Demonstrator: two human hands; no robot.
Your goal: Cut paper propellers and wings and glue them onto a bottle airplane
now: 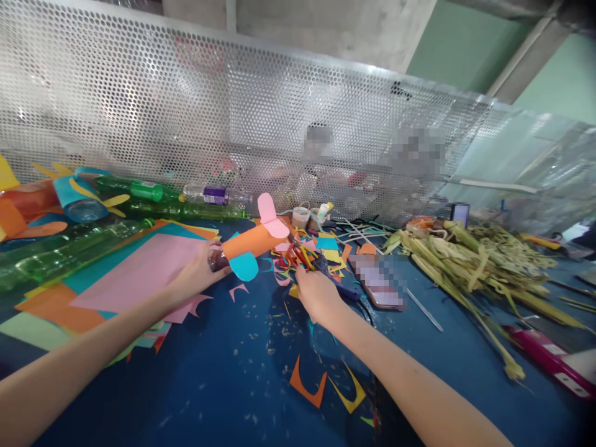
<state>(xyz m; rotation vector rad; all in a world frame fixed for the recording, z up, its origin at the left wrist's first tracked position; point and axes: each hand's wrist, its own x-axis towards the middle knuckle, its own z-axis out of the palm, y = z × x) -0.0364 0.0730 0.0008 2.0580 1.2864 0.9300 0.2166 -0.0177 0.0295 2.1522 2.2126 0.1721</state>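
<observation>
Rising behind a cluttered blue table (218,385), a perforated metal screen (274,105) blurs the figures of people (319,146) on its far side, beneath a gray concrete beam (321,28) and a pale green wall (554,77). White flecks dot the tabletop. At the left of the view, green plastic bottles (60,248) lie beside fanned sheets of colored paper, a pink sheet (135,267) uppermost, while a bottle in a blue paper wrap (79,198) rests among them near the screen. To the right lie a phone (379,282), a white stick (426,311), a heap of dried stalks (447,261) and, near the edge, a magenta object (549,354). Closer to the person, an orange offcut (308,392) and a yellow offcut (352,395) lie side by side, their edges cut in curves. Near the middle of the view, the person's left hand (198,273) curls its fingers around the brown end of an orange-wrapped bottle (251,239), held tilted above the table with pink and blue paper tabs sticking out from it. The right hand (319,295), fingers bent, reaches to a pile of paper scraps (330,251), just beside a dark blue tool (347,290); whether those fingers grasp anything cannot be told, as the back of the hand hides them.
</observation>
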